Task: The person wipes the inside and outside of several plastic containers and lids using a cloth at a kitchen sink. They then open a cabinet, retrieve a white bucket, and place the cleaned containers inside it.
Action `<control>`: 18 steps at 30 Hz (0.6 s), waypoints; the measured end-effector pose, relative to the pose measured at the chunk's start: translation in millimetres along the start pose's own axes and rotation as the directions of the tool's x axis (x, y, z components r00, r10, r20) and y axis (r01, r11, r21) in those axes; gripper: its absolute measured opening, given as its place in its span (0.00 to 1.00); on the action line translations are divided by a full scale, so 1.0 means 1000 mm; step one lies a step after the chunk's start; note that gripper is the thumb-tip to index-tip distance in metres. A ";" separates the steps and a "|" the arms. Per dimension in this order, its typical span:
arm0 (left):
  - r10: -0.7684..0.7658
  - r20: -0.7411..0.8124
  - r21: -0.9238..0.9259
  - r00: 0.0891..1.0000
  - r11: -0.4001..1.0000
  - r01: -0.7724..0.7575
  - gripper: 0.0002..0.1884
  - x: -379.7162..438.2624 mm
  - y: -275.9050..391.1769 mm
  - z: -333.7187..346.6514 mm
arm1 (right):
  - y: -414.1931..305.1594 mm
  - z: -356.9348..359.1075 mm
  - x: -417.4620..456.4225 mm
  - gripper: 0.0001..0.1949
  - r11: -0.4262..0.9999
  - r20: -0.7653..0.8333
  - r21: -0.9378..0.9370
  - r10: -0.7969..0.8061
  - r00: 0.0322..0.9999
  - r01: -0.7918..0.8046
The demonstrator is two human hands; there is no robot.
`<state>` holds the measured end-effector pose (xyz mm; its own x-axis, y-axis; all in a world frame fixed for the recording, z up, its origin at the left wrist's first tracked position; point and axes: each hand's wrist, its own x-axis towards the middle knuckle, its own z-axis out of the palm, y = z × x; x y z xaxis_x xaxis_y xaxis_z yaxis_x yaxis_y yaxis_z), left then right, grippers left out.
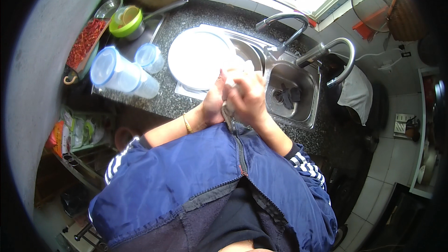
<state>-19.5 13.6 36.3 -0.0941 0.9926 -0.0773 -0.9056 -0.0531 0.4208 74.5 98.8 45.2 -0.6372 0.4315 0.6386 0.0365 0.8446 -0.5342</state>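
Note:
My left hand (212, 104) and my right hand (247, 98) are pressed together before my chest, both around a crumpled pale cloth (227, 112). One end of the cloth hangs below them by the jacket's zipper. The right hand is blurred and covers much of the cloth and the left fingers. Just beyond the hands, a round white board or lid (199, 57), washed out by light, lies partly over the left basin of the steel sink (252, 49). In the right basin (285, 106) some dark strips lie by the drain.
Two curved taps (283, 24) (344, 47) rise behind the sink. Blue-lidded plastic containers (120, 71) stand left on the granite counter (168, 94). Beyond them are a green bowl (125, 28) and a tray of red chillies (85, 43). A white cloth (357, 91) drapes at right.

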 end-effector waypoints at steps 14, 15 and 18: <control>-0.120 -0.076 -0.104 0.990 0.988 0.112 0.29 -0.035 0.041 -0.103 | 0.049 -0.032 -0.089 0.07 0.954 0.238 0.074 0.265 0.934 -0.289; -0.109 -0.125 -0.066 0.986 0.993 0.102 0.30 -0.043 0.044 -0.117 | 0.053 -0.036 -0.092 0.08 0.918 0.224 0.078 0.363 0.904 -0.388; 0.120 -0.307 0.221 0.944 0.974 -0.052 0.26 -0.064 0.053 -0.099 | 0.070 -0.036 -0.103 0.07 0.848 0.172 0.218 0.455 0.874 -0.484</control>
<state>-102.7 -63.3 -25.4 -0.3250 0.8968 -0.3001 -0.7856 -0.0794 0.6136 170.9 124.9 -37.9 -0.6724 0.7068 0.2199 0.1718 0.4381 -0.8824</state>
